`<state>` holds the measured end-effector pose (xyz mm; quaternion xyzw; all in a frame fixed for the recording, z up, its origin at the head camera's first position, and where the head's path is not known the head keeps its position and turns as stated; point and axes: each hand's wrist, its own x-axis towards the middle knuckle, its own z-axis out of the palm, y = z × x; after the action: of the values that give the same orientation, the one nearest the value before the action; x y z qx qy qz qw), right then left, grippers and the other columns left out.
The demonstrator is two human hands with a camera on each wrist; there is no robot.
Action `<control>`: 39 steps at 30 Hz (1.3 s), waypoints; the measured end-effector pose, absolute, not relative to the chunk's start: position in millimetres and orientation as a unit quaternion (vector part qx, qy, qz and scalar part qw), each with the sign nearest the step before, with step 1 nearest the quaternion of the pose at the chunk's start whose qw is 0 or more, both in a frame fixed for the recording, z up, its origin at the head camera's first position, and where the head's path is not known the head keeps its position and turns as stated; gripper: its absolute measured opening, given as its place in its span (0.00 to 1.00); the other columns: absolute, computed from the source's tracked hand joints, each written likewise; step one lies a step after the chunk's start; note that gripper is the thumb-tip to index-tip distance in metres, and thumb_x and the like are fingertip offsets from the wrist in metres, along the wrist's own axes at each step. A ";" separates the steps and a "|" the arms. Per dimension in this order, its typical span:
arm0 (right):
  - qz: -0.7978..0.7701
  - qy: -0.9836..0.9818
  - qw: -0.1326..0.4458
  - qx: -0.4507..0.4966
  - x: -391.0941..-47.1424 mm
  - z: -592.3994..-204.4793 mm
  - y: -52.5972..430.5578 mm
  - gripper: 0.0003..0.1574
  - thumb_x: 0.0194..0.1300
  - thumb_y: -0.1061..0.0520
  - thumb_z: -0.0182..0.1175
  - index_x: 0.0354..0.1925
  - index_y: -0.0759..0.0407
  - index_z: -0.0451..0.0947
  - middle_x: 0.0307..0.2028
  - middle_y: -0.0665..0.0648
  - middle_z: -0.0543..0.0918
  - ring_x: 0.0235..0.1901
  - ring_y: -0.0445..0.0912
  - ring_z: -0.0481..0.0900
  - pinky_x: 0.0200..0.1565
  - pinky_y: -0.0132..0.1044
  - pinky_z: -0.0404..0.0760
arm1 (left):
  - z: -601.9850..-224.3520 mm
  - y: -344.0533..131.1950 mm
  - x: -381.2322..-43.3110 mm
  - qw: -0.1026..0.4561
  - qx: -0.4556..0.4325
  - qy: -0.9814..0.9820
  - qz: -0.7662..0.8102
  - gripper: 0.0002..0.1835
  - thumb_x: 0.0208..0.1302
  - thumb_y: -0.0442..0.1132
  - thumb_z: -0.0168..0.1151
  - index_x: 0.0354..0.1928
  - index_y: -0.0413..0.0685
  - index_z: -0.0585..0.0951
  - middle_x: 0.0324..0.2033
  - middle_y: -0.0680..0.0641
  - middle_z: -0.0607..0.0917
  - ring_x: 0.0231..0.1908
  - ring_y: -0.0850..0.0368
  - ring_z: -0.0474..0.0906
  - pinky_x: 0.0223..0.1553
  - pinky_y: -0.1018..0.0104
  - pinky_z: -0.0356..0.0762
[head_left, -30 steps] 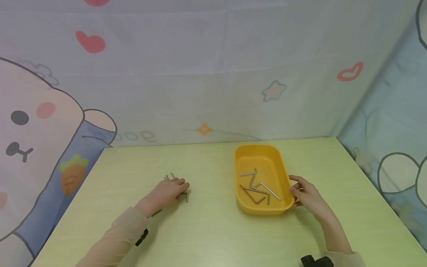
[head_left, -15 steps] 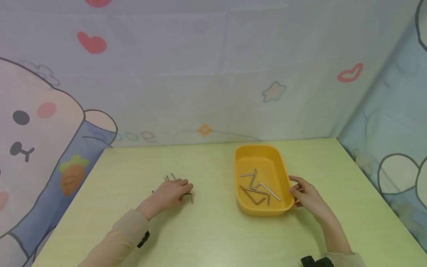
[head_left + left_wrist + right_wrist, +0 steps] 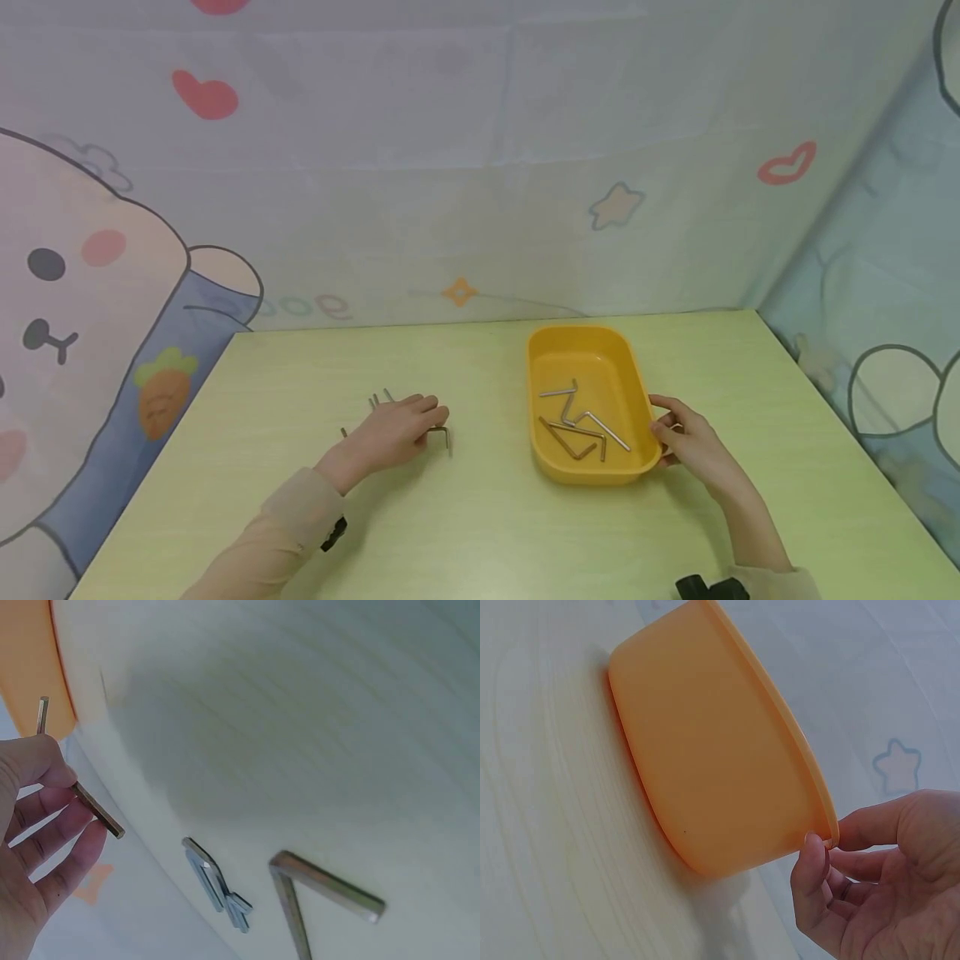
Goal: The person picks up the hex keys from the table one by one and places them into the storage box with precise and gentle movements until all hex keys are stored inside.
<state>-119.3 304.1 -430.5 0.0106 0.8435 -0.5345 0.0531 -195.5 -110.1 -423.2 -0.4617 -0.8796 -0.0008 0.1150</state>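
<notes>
My left hand (image 3: 397, 429) pinches a bent hex key (image 3: 441, 430) between thumb and fingers, over the table left of the yellow bin. In the left wrist view both ends of this bronze-toned hex key (image 3: 99, 812) stick out of the grip. A larger hex key (image 3: 326, 883) lies on the table below that hand, and silver hex keys (image 3: 206, 874) lie close together farther off. With thumb and fingers, my right hand (image 3: 693, 437) grips the right rim of the yellow bin (image 3: 588, 475). Several hex keys (image 3: 611, 432) lie on the bin's floor.
The pale green table (image 3: 480, 525) runs back to a printed cloth (image 3: 405, 208), with another cloth at its right side. In the right wrist view the bin's wall (image 3: 712, 742) rises from the tabletop.
The left hand has moved right and slightly away from me, carrying the hex key towards the bin. More of the keys behind it show. The right hand and bin have stayed put.
</notes>
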 end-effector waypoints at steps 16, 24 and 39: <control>-0.536 0.842 0.056 0.012 -119.4 -432.0 304.4 0.31 0.72 0.61 0.47 0.69 0.70 0.55 0.39 0.61 0.70 0.30 0.40 0.73 0.30 0.34 0.82 | -409.8 -76.5 -197.6 0.136 -0.485 -0.864 -0.010 0.14 0.53 0.23 0.57 0.35 0.50 0.73 0.27 0.54 0.73 0.25 0.62 0.62 0.22 0.76 0.52; -0.539 0.841 0.058 0.012 -119.9 -431.1 304.2 0.31 0.72 0.61 0.47 0.69 0.70 0.54 0.39 0.62 0.70 0.30 0.41 0.74 0.30 0.35 0.83 | -402.6 -57.3 -199.3 0.153 -0.494 -0.856 -0.019 0.13 0.53 0.25 0.56 0.36 0.51 0.74 0.28 0.54 0.73 0.26 0.61 0.64 0.21 0.76 0.54; -0.542 0.838 0.058 0.011 -119.4 -430.0 304.1 0.32 0.72 0.62 0.48 0.69 0.70 0.54 0.40 0.63 0.70 0.30 0.42 0.74 0.30 0.35 0.83 | -387.4 -25.4 -205.9 0.193 -0.528 -0.827 -0.016 0.14 0.52 0.24 0.56 0.37 0.50 0.76 0.26 0.54 0.70 0.26 0.61 0.64 0.23 0.75 0.51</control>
<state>-119.4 304.1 -430.0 0.0114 0.8382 -0.5422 0.0579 -205.9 -25.4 -387.4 -0.5275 -0.8272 -0.0164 0.1927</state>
